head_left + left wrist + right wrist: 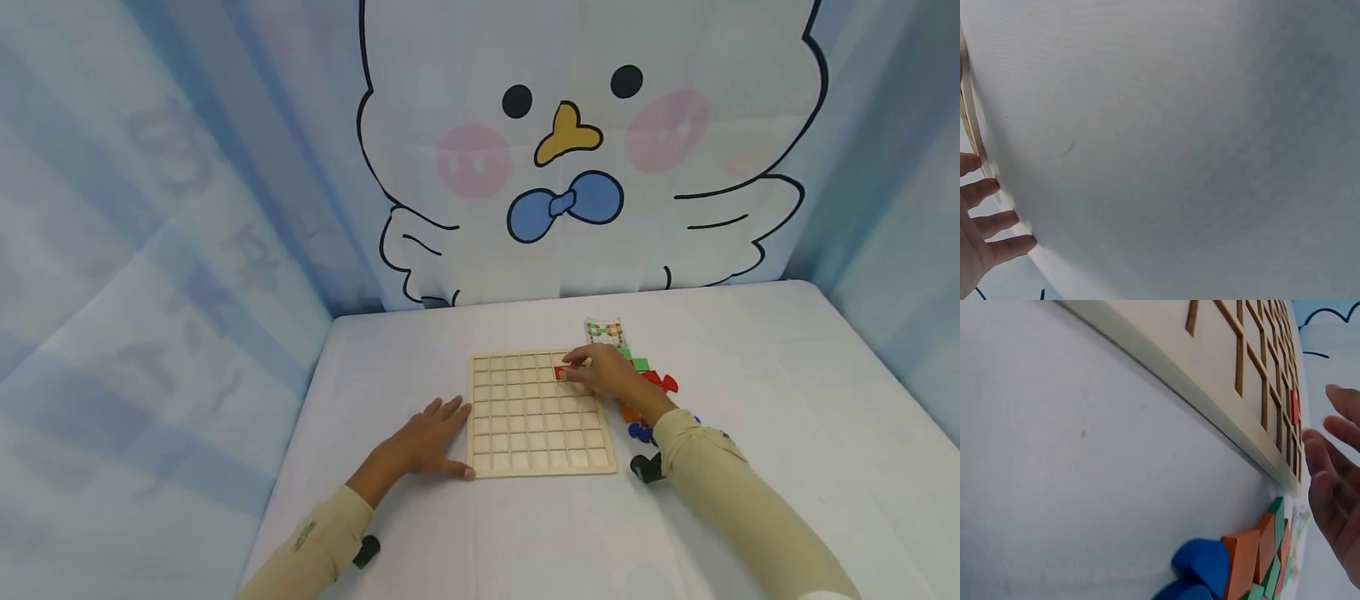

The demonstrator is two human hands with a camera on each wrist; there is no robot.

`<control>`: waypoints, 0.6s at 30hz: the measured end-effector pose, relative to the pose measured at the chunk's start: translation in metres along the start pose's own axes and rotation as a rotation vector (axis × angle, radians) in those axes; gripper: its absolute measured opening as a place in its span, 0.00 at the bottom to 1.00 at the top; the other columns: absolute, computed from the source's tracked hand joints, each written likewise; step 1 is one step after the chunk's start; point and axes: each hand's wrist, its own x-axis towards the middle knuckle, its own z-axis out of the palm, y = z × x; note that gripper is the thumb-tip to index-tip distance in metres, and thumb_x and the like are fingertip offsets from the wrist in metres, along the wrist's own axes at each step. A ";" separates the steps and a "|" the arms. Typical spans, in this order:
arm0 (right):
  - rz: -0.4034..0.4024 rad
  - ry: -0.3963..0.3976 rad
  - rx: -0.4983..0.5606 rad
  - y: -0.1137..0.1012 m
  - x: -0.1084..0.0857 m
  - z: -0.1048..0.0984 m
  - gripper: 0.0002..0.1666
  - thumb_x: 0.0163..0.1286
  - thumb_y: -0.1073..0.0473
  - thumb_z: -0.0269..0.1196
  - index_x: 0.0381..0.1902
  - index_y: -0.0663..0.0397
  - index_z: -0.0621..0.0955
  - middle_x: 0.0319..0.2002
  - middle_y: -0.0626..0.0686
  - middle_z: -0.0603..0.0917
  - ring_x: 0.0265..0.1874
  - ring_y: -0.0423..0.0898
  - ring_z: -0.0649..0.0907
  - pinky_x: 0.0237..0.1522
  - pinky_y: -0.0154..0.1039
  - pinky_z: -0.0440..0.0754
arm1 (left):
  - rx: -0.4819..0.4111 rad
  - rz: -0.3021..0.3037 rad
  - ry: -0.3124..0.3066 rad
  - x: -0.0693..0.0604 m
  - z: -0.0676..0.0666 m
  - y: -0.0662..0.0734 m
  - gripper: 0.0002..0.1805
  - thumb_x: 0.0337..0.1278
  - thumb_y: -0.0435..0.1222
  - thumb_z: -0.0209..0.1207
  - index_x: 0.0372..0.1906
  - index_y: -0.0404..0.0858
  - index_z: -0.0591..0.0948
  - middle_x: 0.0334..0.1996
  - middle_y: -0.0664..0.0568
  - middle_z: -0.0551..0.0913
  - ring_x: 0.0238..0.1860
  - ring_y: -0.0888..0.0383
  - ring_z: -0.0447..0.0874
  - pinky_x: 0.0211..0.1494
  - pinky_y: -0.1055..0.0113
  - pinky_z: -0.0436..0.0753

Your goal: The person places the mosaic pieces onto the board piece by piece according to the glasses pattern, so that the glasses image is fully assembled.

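Pale wood forms the gridded board (517,423) on the white bench (405,358) in the head view, patterned curtains (150,333) behind; the spread left hand (427,439) touches its edge, and the right hand (611,372) partly hides a red tile (558,374) near the far right corner. The left wrist view catches only a board sliver. The right wrist view shows loosened fingers (1317,450) just beside the tile, blue blocks (1205,562) cut off below.

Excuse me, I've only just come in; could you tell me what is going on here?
A person is working at a wooden grid board on a white table. The right hand is at a red piece lying toward the board's upper right, the only piece visible on it. The left hand rests at the board's left edge, fingers spread. More coloured pieces lie beside the board's right edge.
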 end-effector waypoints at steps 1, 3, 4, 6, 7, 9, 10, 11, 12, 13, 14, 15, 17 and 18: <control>-0.028 -0.006 0.022 0.002 -0.001 -0.003 0.18 0.71 0.54 0.64 0.55 0.57 0.85 0.44 0.54 0.87 0.36 0.46 0.81 0.39 0.40 0.80 | -0.002 -0.001 0.000 0.000 0.000 0.000 0.62 0.44 0.70 0.66 0.80 0.44 0.56 0.80 0.45 0.54 0.79 0.36 0.52 0.73 0.38 0.64; -0.065 -0.017 0.067 0.006 -0.005 -0.011 0.20 0.73 0.54 0.63 0.57 0.59 0.84 0.46 0.56 0.87 0.33 0.45 0.80 0.36 0.39 0.80 | -0.004 0.003 0.000 0.000 -0.002 0.000 0.61 0.45 0.70 0.65 0.80 0.44 0.56 0.80 0.45 0.54 0.79 0.36 0.51 0.73 0.38 0.64; -0.074 -0.022 0.088 0.008 -0.007 -0.016 0.20 0.73 0.54 0.62 0.57 0.59 0.83 0.46 0.56 0.86 0.31 0.45 0.80 0.34 0.38 0.81 | -0.002 0.004 0.001 -0.001 -0.001 0.000 0.61 0.45 0.70 0.65 0.80 0.44 0.56 0.80 0.45 0.54 0.79 0.36 0.51 0.73 0.39 0.64; -0.073 -0.011 0.110 0.013 -0.012 -0.025 0.21 0.74 0.52 0.62 0.58 0.59 0.83 0.47 0.57 0.86 0.29 0.45 0.81 0.31 0.37 0.81 | -0.006 0.013 0.007 -0.003 -0.001 0.000 0.61 0.46 0.70 0.64 0.80 0.43 0.57 0.80 0.44 0.54 0.78 0.35 0.52 0.73 0.38 0.65; -0.067 -0.003 0.122 0.016 -0.015 -0.031 0.22 0.74 0.51 0.62 0.58 0.60 0.83 0.48 0.58 0.86 0.29 0.46 0.81 0.30 0.38 0.82 | -0.009 0.017 0.010 -0.003 -0.002 0.001 0.61 0.46 0.70 0.64 0.80 0.43 0.57 0.80 0.44 0.54 0.78 0.35 0.52 0.73 0.38 0.65; -0.044 0.021 0.116 0.022 -0.020 -0.040 0.23 0.74 0.49 0.61 0.58 0.59 0.83 0.48 0.59 0.86 0.30 0.46 0.81 0.31 0.36 0.82 | -0.012 0.018 0.010 -0.004 -0.003 0.002 0.61 0.46 0.70 0.65 0.80 0.42 0.57 0.80 0.44 0.54 0.78 0.35 0.52 0.73 0.37 0.65; -0.028 0.028 0.117 0.026 -0.023 -0.044 0.24 0.75 0.48 0.61 0.58 0.59 0.83 0.48 0.59 0.87 0.30 0.47 0.81 0.31 0.36 0.82 | -0.012 0.017 0.008 -0.004 -0.004 0.002 0.61 0.46 0.69 0.65 0.80 0.42 0.57 0.80 0.44 0.54 0.78 0.35 0.52 0.73 0.37 0.64; -0.011 0.035 0.114 0.029 -0.026 -0.048 0.24 0.75 0.47 0.61 0.58 0.59 0.83 0.48 0.59 0.87 0.30 0.48 0.81 0.32 0.36 0.82 | -0.014 0.017 0.008 -0.004 -0.005 0.003 0.61 0.46 0.69 0.65 0.80 0.42 0.57 0.80 0.43 0.54 0.78 0.35 0.52 0.73 0.37 0.64; 0.009 0.038 0.114 0.033 -0.029 -0.051 0.25 0.75 0.46 0.60 0.58 0.59 0.82 0.48 0.59 0.87 0.31 0.48 0.81 0.32 0.36 0.82 | -0.017 0.015 0.009 -0.004 -0.005 0.003 0.61 0.46 0.69 0.65 0.80 0.42 0.57 0.80 0.43 0.55 0.78 0.34 0.52 0.73 0.37 0.64; 0.023 0.036 0.109 0.036 -0.033 -0.054 0.25 0.75 0.46 0.60 0.58 0.59 0.82 0.49 0.60 0.86 0.32 0.49 0.81 0.32 0.36 0.82 | -0.015 0.012 0.007 -0.003 -0.005 0.003 0.61 0.46 0.69 0.65 0.80 0.43 0.57 0.80 0.44 0.54 0.78 0.35 0.52 0.73 0.37 0.64; 0.044 0.033 0.103 0.038 -0.037 -0.057 0.25 0.75 0.46 0.60 0.58 0.58 0.82 0.48 0.59 0.87 0.32 0.49 0.80 0.32 0.36 0.82 | -0.014 0.008 0.005 -0.003 -0.005 0.003 0.61 0.46 0.69 0.65 0.80 0.43 0.57 0.80 0.44 0.54 0.79 0.35 0.52 0.73 0.37 0.64; 0.064 0.026 0.102 0.041 -0.040 -0.059 0.25 0.74 0.45 0.61 0.57 0.57 0.83 0.46 0.58 0.87 0.31 0.50 0.80 0.30 0.36 0.82 | -0.012 0.004 0.006 -0.003 -0.004 0.003 0.61 0.46 0.69 0.65 0.80 0.44 0.57 0.80 0.44 0.54 0.79 0.35 0.52 0.73 0.37 0.64; 0.084 0.002 0.092 0.045 -0.049 -0.062 0.23 0.74 0.46 0.62 0.56 0.57 0.84 0.43 0.57 0.87 0.30 0.50 0.79 0.29 0.37 0.81 | -0.013 0.000 0.007 -0.003 -0.001 0.002 0.61 0.45 0.70 0.65 0.80 0.44 0.57 0.80 0.45 0.55 0.79 0.36 0.52 0.73 0.37 0.64; 0.089 -0.016 0.076 0.047 -0.053 -0.063 0.22 0.73 0.47 0.62 0.55 0.57 0.84 0.40 0.55 0.87 0.30 0.49 0.79 0.29 0.36 0.81 | -0.019 -0.002 0.004 -0.003 0.000 0.002 0.61 0.45 0.70 0.65 0.80 0.44 0.57 0.80 0.45 0.54 0.79 0.36 0.52 0.73 0.37 0.64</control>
